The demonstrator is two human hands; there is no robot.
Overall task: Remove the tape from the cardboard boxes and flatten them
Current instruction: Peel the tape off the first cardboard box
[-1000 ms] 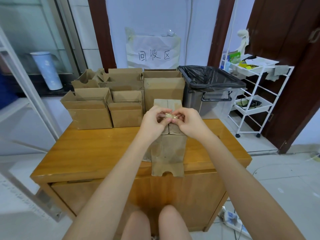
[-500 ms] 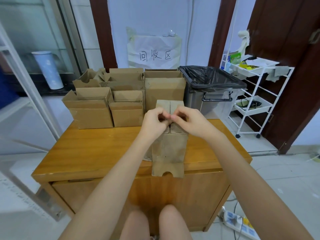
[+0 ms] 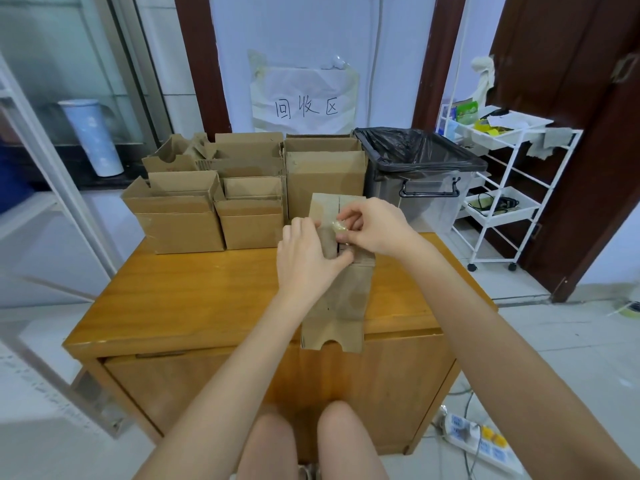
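Standing at far left behind glass: a pale blue cylinder (image 3: pixel 91 137). Sitting in a cluster along the back edge of the wooden table (image 3: pixel 194 292): open cardboard boxes (image 3: pixel 180 216), flaps up, the tallest one at the right of the group. Lying across the table's middle and overhanging its near edge: a flattened box (image 3: pixel 337 303). Pressing down on that flattened box: the left hand (image 3: pixel 306 259), fingers laid out mostly straight, thumb lying along the centre seam. Pinching a crumpled wad of clear tape (image 3: pixel 337 227) just above the seam: the right hand (image 3: pixel 375 226), thumb and fingertips curled narrowly around it. Standing just beyond the table's right back corner: a bin (image 3: pixel 420 174) lined with a black bag. Standing at far right by the dark door: a white wire cart (image 3: pixel 502 188) holding clutter.
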